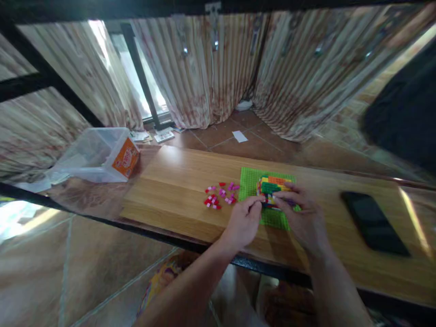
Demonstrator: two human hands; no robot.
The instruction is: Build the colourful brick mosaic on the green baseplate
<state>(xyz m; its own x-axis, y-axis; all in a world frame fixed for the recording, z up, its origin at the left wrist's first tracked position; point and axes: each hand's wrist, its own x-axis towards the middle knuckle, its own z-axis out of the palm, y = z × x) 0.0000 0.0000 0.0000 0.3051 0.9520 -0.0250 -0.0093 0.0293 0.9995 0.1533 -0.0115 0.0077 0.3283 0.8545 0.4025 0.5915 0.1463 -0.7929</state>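
A green studded baseplate lies on the wooden table, bearing a build of multicoloured toy bricks in green, orange, yellow, red and blue. At the build's near left corner, my left hand has its thumb and forefinger pinched together; what is between them, if anything, is too small to make out. My right hand reaches over the build's right side, its fingers bent and touching the bricks. Part of the build is hidden beneath those fingers. Left of the baseplate are loose red bricks and pink bricks.
On the right of the wooden table lies a black phone. A clear plastic bin with an orange label stands off the table's left end. Dark metal frame bars run along the near edge. Curtains hang behind.
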